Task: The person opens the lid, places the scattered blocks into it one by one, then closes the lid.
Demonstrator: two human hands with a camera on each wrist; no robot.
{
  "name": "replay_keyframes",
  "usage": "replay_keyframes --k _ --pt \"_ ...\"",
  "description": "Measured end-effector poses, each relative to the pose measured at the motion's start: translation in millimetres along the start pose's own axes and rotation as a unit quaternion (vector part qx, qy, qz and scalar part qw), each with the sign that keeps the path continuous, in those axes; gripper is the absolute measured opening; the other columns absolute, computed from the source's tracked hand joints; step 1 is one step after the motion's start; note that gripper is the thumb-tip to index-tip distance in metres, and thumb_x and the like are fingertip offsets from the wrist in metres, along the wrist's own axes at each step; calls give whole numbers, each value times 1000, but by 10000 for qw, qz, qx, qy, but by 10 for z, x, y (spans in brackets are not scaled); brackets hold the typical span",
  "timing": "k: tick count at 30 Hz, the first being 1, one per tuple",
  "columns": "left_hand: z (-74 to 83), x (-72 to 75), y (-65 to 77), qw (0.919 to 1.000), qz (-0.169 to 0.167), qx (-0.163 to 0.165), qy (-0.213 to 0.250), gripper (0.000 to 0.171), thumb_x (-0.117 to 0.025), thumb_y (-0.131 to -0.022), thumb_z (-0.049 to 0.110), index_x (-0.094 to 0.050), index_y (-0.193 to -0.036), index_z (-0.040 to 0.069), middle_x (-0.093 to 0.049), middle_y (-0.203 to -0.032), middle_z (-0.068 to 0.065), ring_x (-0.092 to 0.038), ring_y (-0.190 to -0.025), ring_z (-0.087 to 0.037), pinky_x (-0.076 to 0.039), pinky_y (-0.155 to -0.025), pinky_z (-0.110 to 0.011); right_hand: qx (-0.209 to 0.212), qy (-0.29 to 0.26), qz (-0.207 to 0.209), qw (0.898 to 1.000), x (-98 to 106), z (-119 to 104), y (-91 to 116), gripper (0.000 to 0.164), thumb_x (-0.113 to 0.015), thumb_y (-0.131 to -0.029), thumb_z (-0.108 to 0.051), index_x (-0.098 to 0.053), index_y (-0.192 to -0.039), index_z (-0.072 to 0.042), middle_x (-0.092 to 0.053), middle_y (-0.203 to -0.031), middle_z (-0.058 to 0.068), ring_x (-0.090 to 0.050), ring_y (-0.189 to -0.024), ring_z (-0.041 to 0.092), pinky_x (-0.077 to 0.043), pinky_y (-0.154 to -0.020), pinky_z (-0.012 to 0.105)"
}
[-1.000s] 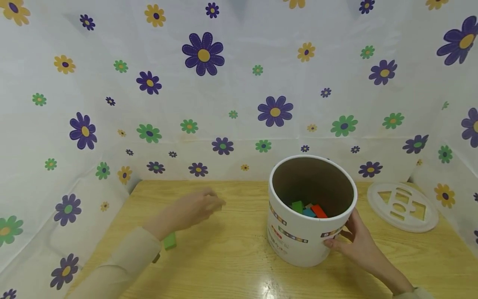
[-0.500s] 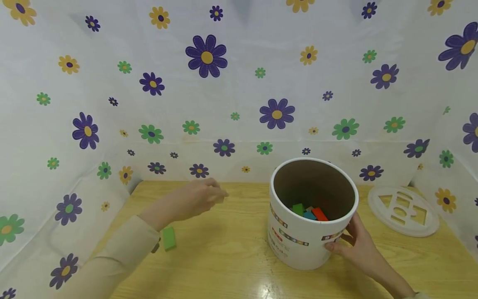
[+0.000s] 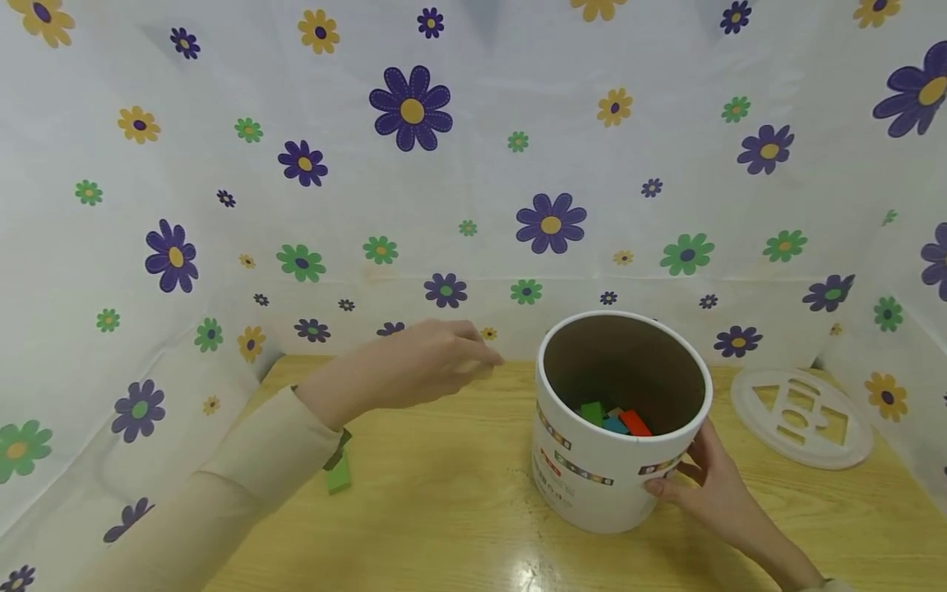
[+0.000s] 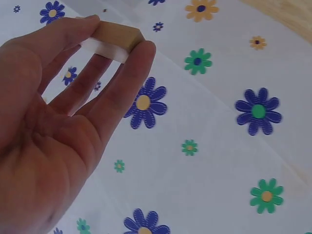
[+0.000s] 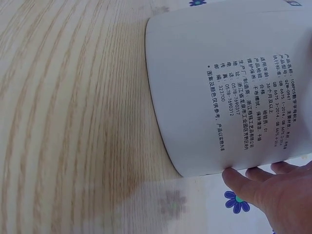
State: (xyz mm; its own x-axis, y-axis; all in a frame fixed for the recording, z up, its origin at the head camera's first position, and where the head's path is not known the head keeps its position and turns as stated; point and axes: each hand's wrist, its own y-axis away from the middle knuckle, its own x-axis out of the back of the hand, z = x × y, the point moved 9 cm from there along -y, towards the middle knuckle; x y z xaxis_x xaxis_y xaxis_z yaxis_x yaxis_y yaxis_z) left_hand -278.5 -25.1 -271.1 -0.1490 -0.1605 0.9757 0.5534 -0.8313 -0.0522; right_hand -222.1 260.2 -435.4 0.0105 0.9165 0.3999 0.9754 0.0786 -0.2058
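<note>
My left hand (image 3: 414,366) is raised over the left part of the table, its fingertips pointing toward the bucket. In the left wrist view its thumb and fingers pinch a small wooden block (image 4: 119,35), tan on one face and pale on another. The head view hides this block behind the hand. My right hand (image 3: 713,489) holds the side of a white cylindrical bucket (image 3: 592,493), thumb at the front. Inside lie a green block (image 3: 592,413), a blue block (image 3: 614,425) and a red block (image 3: 635,423). Printed text (image 5: 243,107) covers the bucket's wall in the right wrist view.
A green block (image 3: 338,475) lies on the wooden table (image 3: 444,526) below my left forearm, partly covered by the sleeve. To the right of the bucket rests a round white lid (image 3: 795,423) with shaped cutouts. A flower-printed sheet (image 3: 473,181) encloses the back and sides.
My left hand has risen and moved right, closer to the bucket. My right hand stays at the bucket, which stands in place. The view has shifted slightly.
</note>
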Motion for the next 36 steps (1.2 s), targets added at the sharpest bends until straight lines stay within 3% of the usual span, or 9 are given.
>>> replay_keyframes --k 6,12,25,36 --pt "171 157 -236 9999 141 -39 -40 37 -66 -98 4 -70 -133 14 -71 -123 -6 -69 -109 -19 -60 -92 -28 90 -8 26 10000 -3 -19 -11 104 -83 -82 -3 -18 -163 -17 -41 -151 16 -49 -120 -12 -53 -90 17" --pt "373 210 -490 9992 144 -366 -111 38 -65 -98 4 -68 -135 14 -70 -126 -5 -68 -112 -18 -59 -95 -27 48 28 -4 10000 12 -18 -7 104 -83 -82 -4 -18 -163 -17 -41 -151 15 -49 -120 -12 -53 -90 17" --pt "793 -13 -1029 9967 -542 -581 -189 42 -60 -102 12 -62 -143 20 -66 -131 -3 -64 -116 -14 -54 -99 -20 40 24 -1 10000 18 -12 -7 104 -82 -83 -3 -18 -163 -18 -41 -152 13 -49 -121 -13 -52 -90 16" --pt "899 -134 -1181 9944 -718 -692 -340 45 -60 -102 10 -59 -146 21 -62 -139 -4 -62 -123 -15 -52 -106 -22 48 -16 -46 10000 11 -3 6 103 -82 -83 -3 -17 -163 -17 -40 -152 14 -47 -122 -14 -51 -92 15"
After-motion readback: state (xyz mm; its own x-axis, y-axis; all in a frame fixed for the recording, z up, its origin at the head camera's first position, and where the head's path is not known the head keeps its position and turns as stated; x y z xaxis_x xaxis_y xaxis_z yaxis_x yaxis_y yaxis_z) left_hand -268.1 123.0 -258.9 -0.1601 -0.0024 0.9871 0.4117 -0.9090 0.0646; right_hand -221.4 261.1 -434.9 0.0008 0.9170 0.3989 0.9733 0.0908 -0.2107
